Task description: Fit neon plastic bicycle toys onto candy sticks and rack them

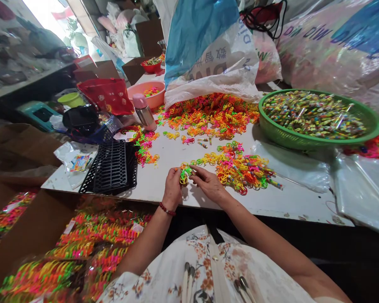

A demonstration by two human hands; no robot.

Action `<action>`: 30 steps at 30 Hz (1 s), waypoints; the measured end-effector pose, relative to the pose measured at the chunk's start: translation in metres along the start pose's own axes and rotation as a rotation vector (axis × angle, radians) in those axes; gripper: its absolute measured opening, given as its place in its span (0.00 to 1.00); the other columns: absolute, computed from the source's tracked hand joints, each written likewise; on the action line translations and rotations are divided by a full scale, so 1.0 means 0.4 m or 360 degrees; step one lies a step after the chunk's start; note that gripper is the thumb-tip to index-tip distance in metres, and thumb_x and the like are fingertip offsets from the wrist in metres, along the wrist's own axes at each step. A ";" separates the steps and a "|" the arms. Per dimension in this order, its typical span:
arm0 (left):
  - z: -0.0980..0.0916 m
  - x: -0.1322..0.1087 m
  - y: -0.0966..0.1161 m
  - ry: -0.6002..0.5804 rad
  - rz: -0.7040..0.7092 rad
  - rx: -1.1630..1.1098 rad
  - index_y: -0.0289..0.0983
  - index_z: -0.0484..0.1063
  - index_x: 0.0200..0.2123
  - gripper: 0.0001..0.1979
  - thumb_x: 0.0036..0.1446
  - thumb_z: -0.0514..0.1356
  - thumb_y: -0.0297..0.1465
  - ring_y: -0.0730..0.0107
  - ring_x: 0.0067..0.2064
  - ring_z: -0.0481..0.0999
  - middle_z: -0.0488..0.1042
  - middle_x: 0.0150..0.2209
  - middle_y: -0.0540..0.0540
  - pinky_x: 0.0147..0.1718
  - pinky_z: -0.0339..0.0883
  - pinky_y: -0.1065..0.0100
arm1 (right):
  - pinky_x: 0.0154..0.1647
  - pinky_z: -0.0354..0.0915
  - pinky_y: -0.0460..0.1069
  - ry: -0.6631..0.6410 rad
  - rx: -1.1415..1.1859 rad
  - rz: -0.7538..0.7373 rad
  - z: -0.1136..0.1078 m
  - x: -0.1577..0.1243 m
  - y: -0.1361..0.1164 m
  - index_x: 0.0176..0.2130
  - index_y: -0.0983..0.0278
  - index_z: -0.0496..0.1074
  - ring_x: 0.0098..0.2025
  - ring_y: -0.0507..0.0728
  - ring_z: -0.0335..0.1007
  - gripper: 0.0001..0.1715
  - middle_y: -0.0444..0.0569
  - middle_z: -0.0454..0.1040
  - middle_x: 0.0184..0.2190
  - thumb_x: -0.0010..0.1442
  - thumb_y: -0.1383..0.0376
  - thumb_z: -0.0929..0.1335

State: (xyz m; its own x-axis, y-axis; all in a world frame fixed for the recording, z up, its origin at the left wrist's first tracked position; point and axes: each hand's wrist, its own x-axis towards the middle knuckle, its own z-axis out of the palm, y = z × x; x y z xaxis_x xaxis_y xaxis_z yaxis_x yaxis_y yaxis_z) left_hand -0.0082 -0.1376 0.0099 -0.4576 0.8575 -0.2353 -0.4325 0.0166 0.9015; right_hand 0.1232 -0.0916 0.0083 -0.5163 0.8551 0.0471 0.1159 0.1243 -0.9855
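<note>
Your flowery shirt is closest. Your left hand pinches a small green and yellow toy over the white tabletop. Your right hand bends its fingers close beside it; I cannot tell if they grip. More bright toys lie just past that hand.

I've got blown-out light upper left, deep shadow under my bench, glare on clear plastic at right, left edge smeared and stretched.
</note>
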 end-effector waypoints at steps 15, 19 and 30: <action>0.020 -0.016 -0.015 -0.0183 0.0108 0.0106 0.38 0.66 0.45 0.18 0.57 0.61 0.43 0.79 0.25 0.67 0.72 0.30 0.51 0.24 0.59 0.76 | 0.34 0.65 0.47 0.0094 -0.0069 -0.0068 -0.019 -0.022 -0.018 0.37 0.63 0.75 0.31 0.52 0.72 0.13 0.45 0.78 0.31 0.58 0.56 0.70; 0.017 -0.015 -0.020 -0.0202 0.0154 0.0180 0.39 0.67 0.44 0.16 0.58 0.59 0.43 0.79 0.25 0.67 0.71 0.30 0.52 0.25 0.60 0.75 | 0.38 0.66 0.48 0.0130 -0.0283 -0.0202 -0.022 -0.027 -0.024 0.38 0.63 0.74 0.35 0.54 0.74 0.11 0.46 0.79 0.33 0.60 0.58 0.69; 0.013 -0.015 -0.002 -0.0079 0.0331 0.0649 0.39 0.70 0.46 0.13 0.60 0.58 0.38 0.69 0.36 0.72 0.74 0.37 0.47 0.37 0.65 0.69 | 0.39 0.67 0.48 0.0203 -0.0489 -0.0287 -0.017 -0.044 -0.029 0.38 0.62 0.72 0.37 0.55 0.75 0.08 0.47 0.79 0.34 0.61 0.59 0.68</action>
State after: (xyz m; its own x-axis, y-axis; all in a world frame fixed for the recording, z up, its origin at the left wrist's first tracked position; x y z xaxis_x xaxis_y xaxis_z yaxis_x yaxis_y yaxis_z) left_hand -0.0010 -0.1401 0.0123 -0.4602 0.8874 -0.0255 0.0100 0.0340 0.9994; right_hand 0.1367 -0.1045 0.0199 -0.4439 0.8592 0.2546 0.2921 0.4074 -0.8653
